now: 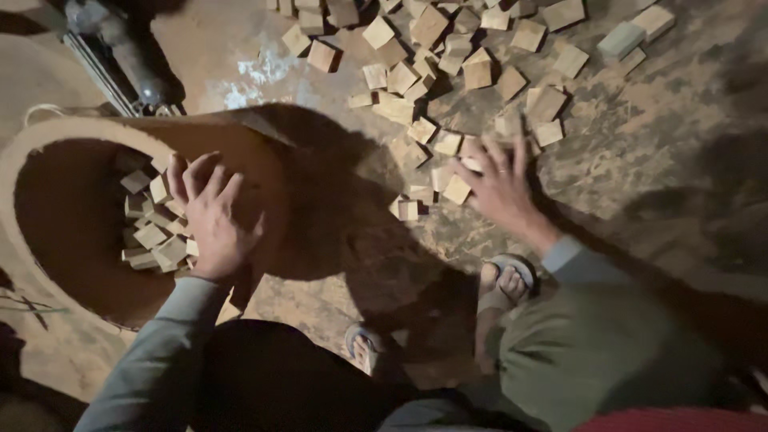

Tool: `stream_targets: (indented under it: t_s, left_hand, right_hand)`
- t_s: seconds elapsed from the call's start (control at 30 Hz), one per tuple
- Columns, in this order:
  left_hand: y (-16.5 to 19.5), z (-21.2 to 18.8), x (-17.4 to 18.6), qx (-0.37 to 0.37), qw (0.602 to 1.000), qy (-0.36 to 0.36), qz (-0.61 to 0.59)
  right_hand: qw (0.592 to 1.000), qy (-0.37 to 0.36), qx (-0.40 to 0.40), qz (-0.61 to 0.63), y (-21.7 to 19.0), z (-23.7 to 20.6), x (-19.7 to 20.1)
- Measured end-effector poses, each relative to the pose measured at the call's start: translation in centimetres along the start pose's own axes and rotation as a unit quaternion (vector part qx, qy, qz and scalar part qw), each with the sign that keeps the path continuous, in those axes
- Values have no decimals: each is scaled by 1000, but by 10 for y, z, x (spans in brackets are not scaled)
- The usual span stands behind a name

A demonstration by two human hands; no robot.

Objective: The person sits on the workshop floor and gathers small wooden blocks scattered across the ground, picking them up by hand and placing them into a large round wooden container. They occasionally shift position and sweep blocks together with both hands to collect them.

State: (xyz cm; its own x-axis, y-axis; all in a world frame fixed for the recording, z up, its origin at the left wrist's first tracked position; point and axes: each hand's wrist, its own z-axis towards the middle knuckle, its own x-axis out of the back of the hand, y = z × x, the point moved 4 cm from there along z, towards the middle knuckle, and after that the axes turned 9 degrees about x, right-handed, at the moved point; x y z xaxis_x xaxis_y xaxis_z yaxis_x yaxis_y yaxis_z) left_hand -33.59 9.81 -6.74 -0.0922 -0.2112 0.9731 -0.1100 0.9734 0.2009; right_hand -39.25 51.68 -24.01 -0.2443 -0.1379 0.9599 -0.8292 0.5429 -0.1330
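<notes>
Left hand (214,216) spread open-fingered over wooden blocks (152,232) inside the round basket (48,136), near its rim. Right hand (500,188) splayed open on scattered blocks (448,72) on the dirt floor (640,160), bare ground between.

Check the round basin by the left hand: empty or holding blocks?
Holding blocks. The basin has a pile of wooden blocks inside, under the left hand; the rest of its floor shows bare.

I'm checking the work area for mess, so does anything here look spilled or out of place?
Small wooden blocks lie scattered loose over the dirt floor, tilted every way. The right hand rests among them; the left hand is over blocks in the round basket.
</notes>
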Motion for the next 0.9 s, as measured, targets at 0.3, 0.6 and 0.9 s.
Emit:
stream_targets:
  t_s: [0.3,0.6,0.9]
  left_hand:
    - [5,1,4,-1,999,12,-42]
    - [-4,-3,-6,13,1000,5,-28]
    - [-5,-2,-5,21,998,-16,-54]
  right_hand:
    - [965,179,-159,109,101,-39,7]
    - [941,99,-291,145,209,-19,41]
    - [976,129,-93,147,52,6,8]
